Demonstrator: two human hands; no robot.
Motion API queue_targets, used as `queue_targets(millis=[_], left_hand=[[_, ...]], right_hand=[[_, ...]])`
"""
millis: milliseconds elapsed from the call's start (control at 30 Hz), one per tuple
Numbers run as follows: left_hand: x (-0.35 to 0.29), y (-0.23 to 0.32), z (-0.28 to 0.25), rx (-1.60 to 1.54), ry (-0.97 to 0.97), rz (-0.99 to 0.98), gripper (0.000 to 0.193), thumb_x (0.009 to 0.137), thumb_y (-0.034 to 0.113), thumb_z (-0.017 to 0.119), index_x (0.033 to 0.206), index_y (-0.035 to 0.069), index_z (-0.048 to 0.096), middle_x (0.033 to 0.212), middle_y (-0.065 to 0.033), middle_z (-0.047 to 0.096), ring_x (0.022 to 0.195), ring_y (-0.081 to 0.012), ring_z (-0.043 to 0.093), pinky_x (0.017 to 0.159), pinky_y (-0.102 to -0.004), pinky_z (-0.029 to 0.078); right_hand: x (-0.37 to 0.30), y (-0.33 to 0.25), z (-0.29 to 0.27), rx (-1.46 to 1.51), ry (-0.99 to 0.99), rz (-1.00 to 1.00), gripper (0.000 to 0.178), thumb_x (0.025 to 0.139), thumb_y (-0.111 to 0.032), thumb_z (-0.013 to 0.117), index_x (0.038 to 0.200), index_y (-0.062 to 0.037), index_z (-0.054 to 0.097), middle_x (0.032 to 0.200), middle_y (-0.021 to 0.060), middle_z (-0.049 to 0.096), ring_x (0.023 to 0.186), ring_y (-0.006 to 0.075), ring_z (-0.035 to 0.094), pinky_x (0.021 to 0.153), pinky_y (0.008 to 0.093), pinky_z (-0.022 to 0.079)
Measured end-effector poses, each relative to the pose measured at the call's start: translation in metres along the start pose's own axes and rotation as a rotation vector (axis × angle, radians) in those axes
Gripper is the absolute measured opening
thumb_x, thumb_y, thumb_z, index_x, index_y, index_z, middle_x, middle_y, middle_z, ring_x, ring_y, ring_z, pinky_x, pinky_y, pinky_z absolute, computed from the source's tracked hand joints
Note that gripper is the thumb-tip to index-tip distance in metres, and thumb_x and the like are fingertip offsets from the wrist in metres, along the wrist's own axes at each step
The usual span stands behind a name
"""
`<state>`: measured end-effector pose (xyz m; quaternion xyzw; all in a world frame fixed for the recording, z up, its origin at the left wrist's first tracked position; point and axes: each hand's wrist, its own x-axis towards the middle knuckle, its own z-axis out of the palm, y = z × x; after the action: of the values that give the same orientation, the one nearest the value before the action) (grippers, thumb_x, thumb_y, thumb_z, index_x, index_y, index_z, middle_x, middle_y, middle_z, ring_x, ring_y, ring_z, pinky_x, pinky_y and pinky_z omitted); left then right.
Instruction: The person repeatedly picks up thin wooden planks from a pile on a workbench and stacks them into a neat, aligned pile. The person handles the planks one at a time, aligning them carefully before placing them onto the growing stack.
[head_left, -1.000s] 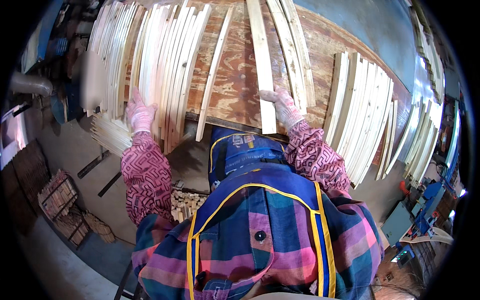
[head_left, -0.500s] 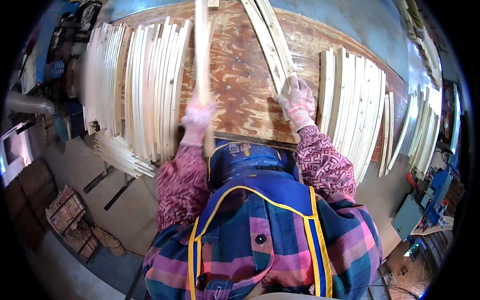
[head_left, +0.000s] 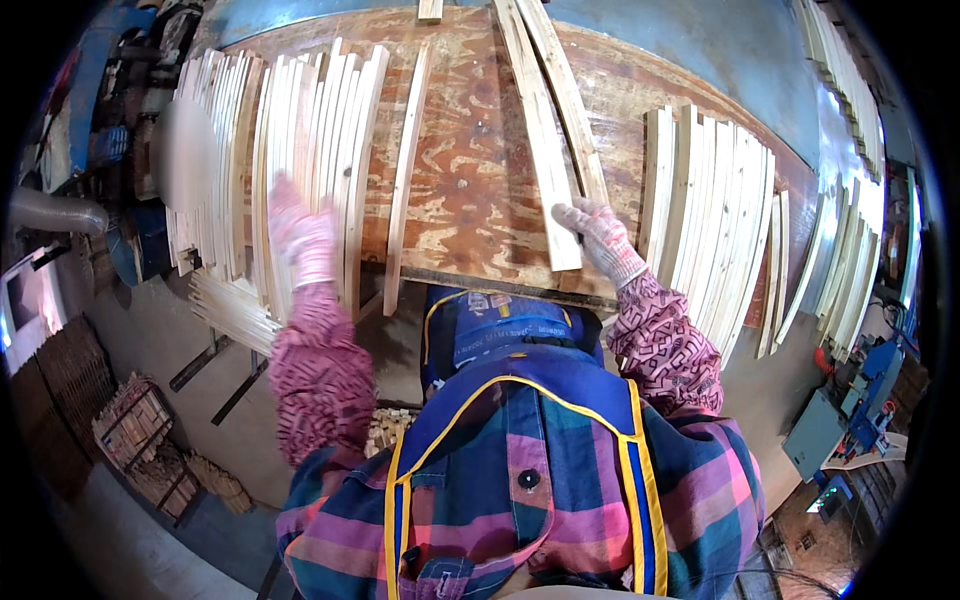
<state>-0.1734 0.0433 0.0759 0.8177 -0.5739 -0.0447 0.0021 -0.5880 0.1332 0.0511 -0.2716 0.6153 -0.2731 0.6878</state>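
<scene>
Two grips: R hand (head_left: 603, 238) part open, touching strip (head_left: 545, 160); L hand (head_left: 303, 235) blurry at row (head_left: 335, 120), can't tell; guide strip flat w/ care

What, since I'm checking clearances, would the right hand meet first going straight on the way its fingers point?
The right hand would likely first meet the left of the two middle planks, near its lower end; they seem to touch, though depth is unclear.

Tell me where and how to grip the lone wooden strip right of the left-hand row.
The lone strip is probably best pinched above and below at its near end, coming from the wearer's side: that end juts past the board.
</scene>
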Motion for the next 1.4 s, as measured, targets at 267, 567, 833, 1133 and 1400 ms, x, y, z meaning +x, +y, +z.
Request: queue_targets(millis=[267, 567, 833, 1133, 1400], left_hand=[[-0.111, 0.162, 0.063, -1.481, -0.928, -0.3, 0.04, 0.09, 0.019, 0.072, 0.125, 0.0, 0.063, 0.104, -0.0088, 0.07, 0.087, -0.0174, 0.066, 0.078, -0.0304, 0.054], [-0.122, 0.094, 0.042, -1.226, -0.699, -0.137, 0.033, 0.088, 0.015, 0.071, 0.118, 0.001, 0.067, 0.093, -0.0046, 0.07, 0.084, -0.0149, 0.065, 0.075, -0.0284, 0.053], [-0.107, -0.065, 0.092, -0.546, -0.143, 0.135, 0.061, 0.081, 0.023, 0.074, 0.137, 0.009, 0.055, 0.148, -0.0156, 0.043, 0.131, -0.0304, 0.047, 0.109, -0.0368, 0.042], [-0.079, 0.008, 0.086, -0.21, 0.155, 0.451, 0.073, 0.088, 0.038, 0.065, 0.15, 0.013, 0.037, 0.137, -0.0147, 0.055, 0.124, -0.0335, 0.054, 0.105, -0.0423, 0.044], [-0.092, 0.045, 0.094, -0.344, -0.221, 0.209, 0.067, 0.09, 0.034, 0.062, 0.15, 0.019, 0.037, 0.128, -0.0153, 0.056, 0.103, -0.0358, 0.063, 0.079, -0.0443, 0.056]], right_hand=[[0.022, -0.016, 0.032, -0.925, 0.174, -0.089, 0.045, 0.092, -0.047, 0.063, 0.121, -0.012, 0.064, 0.122, 0.0178, 0.063, 0.114, 0.0289, 0.06, 0.095, 0.0431, 0.049], [0.062, 0.005, -0.024, -0.798, 0.364, -0.217, 0.082, 0.08, -0.031, 0.076, 0.15, -0.0112, 0.037, 0.127, 0.0222, 0.06, 0.121, 0.0323, 0.059, 0.103, 0.0446, 0.046], [0.042, 0.049, 0.008, 0.442, 0.059, 0.161, 0.032, 0.092, -0.017, 0.069, 0.118, 0.0014, 0.061, 0.1, 0.0095, 0.066, 0.086, 0.0191, 0.065, 0.074, 0.0364, 0.056], [0.043, 0.079, 0.068, -0.455, 0.01, 0.078, 0.02, 0.092, -0.011, 0.066, 0.11, -0.0031, 0.066, 0.087, 0.0039, 0.069, 0.081, 0.0149, 0.065, 0.074, 0.0337, 0.056], [0.142, -0.059, 0.154, -1.553, -0.201, -0.441, 0.023, 0.088, -0.024, 0.057, 0.103, -0.0128, 0.071, 0.097, 0.0092, 0.073, 0.091, 0.0282, 0.07, 0.078, 0.0371, 0.056]])
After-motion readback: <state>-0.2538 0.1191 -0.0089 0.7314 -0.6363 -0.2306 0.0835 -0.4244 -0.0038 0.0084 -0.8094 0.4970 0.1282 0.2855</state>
